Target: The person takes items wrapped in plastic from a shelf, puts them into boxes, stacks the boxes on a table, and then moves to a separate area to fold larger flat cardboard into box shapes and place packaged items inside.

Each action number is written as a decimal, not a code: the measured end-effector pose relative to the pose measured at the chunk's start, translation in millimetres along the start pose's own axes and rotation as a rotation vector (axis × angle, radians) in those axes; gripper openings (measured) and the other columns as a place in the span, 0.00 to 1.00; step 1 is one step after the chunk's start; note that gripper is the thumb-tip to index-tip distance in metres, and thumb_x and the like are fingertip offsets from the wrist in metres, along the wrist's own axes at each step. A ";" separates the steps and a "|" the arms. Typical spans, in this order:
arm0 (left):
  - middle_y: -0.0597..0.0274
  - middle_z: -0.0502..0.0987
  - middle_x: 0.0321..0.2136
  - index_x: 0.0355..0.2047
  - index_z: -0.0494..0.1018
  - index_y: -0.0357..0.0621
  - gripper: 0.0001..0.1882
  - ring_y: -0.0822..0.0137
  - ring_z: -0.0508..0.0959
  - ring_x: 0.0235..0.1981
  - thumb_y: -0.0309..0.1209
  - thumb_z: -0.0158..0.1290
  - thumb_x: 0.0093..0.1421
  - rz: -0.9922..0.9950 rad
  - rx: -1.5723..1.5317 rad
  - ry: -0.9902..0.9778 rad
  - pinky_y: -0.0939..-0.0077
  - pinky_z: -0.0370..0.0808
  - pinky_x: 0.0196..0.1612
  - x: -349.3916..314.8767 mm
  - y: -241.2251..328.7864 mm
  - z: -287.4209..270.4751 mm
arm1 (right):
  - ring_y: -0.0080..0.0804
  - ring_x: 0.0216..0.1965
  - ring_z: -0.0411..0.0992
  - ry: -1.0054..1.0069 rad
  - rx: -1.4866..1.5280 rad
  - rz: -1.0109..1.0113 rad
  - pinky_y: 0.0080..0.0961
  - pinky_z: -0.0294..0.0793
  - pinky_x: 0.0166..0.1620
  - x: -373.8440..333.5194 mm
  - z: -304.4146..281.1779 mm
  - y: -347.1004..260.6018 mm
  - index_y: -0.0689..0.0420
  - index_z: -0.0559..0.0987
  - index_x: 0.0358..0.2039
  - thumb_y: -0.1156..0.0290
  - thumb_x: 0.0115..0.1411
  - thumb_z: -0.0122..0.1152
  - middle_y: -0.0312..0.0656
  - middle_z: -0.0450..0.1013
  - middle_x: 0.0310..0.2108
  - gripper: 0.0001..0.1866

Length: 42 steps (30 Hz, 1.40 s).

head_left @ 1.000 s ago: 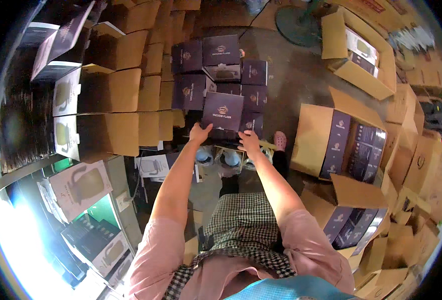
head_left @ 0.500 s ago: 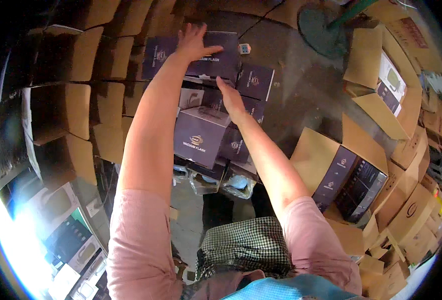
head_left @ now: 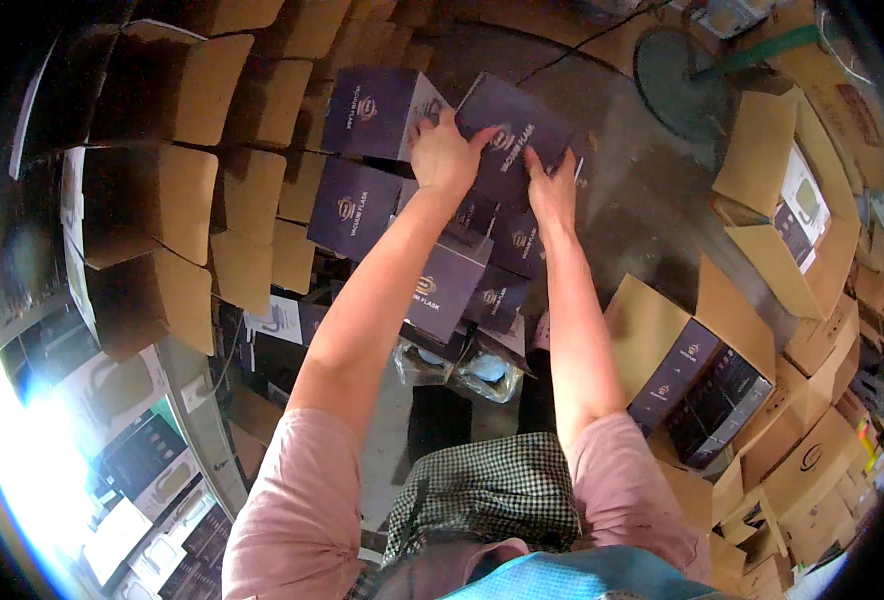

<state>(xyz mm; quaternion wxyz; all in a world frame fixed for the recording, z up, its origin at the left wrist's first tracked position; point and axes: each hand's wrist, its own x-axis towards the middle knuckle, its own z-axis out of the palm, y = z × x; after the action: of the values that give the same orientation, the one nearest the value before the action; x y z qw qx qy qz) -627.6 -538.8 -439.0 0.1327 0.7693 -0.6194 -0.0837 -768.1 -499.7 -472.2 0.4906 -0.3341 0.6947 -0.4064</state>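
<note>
1. Head view: left hand (head_left: 445,160), fingers spread, sets its thumb on a dark purple cardboard box (head_left: 507,108); I cannot tell whether it grips
2. Right hand (head_left: 554,190), half curled, clasps the box's near right corner between thumb and fingers
3. It sits askew beside matching purple cardboard boxes (head_left: 357,212)
4. Open brown cardboard cartons (head_left: 644,318) stand farther right

Deep purple is wrapping the small boxes (head_left: 512,110), tan is picking out their emblems (head_left: 346,208), black-and-white checks are covering the apron (head_left: 487,490), pink is brightening the sleeves (head_left: 302,490), and green is streaking the pole (head_left: 772,50)!
</note>
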 end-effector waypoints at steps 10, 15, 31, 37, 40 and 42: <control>0.43 0.74 0.38 0.38 0.76 0.36 0.19 0.43 0.72 0.43 0.41 0.60 0.57 -0.091 -0.117 0.130 0.53 0.70 0.46 -48.2 -109.9 -72.0 | 0.53 0.58 0.67 -0.131 -0.180 -0.129 0.36 0.65 0.58 24.8 32.2 27.5 0.68 0.62 0.62 0.52 0.66 0.52 0.59 0.69 0.55 0.34; 0.32 0.78 0.34 0.37 0.76 0.29 0.41 0.36 0.78 0.39 0.65 0.49 0.57 -0.387 0.074 -0.661 0.51 0.74 0.43 -167.0 -206.5 -69.9 | 0.48 0.67 0.54 -0.070 -0.115 0.155 0.36 0.52 0.66 -107.4 -4.4 128.7 0.69 0.61 0.62 0.39 0.66 0.41 0.58 0.57 0.65 0.43; 0.49 0.82 0.30 0.42 0.77 0.34 0.20 0.69 0.80 0.32 0.42 0.57 0.62 -0.555 -0.857 -0.515 0.72 0.74 0.38 -298.7 -14.3 -25.9 | 0.45 0.54 0.70 -0.112 -0.301 -0.014 0.37 0.68 0.56 -148.2 -129.2 36.8 0.54 0.71 0.59 0.53 0.61 0.61 0.53 0.69 0.55 0.30; 0.45 0.64 0.17 0.24 0.67 0.31 0.21 0.71 0.59 0.22 0.38 0.52 0.66 -0.375 -0.814 -0.234 0.67 0.64 0.25 -226.7 90.1 21.0 | 0.30 0.48 0.74 -0.379 -0.342 -0.184 0.26 0.69 0.52 28.6 -127.6 -26.4 0.60 0.78 0.50 0.58 0.60 0.63 0.45 0.78 0.46 0.23; 0.47 0.76 0.25 0.38 0.74 0.30 0.16 0.68 0.71 0.25 0.35 0.55 0.64 -0.320 -0.788 -0.356 0.71 0.72 0.33 -196.7 77.6 66.6 | 0.35 0.48 0.74 -0.299 -0.209 -0.165 0.29 0.71 0.51 73.0 -95.7 3.3 0.60 0.76 0.52 0.56 0.61 0.62 0.47 0.77 0.48 0.25; 0.47 0.79 0.32 0.45 0.72 0.29 0.18 0.67 0.75 0.31 0.34 0.56 0.63 -0.368 -0.913 -0.287 0.72 0.73 0.38 -195.5 45.1 79.1 | 0.43 0.58 0.67 0.032 -0.249 -0.178 0.34 0.69 0.55 57.9 -63.5 24.6 0.59 0.59 0.66 0.53 0.62 0.60 0.51 0.65 0.60 0.38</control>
<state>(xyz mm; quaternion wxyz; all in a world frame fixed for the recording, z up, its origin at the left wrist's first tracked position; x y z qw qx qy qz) -735.6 -365.0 -507.3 0.3521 0.7100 -0.3858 -0.4724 -847.3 -523.7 -505.9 0.3961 -0.4460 0.7152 -0.3643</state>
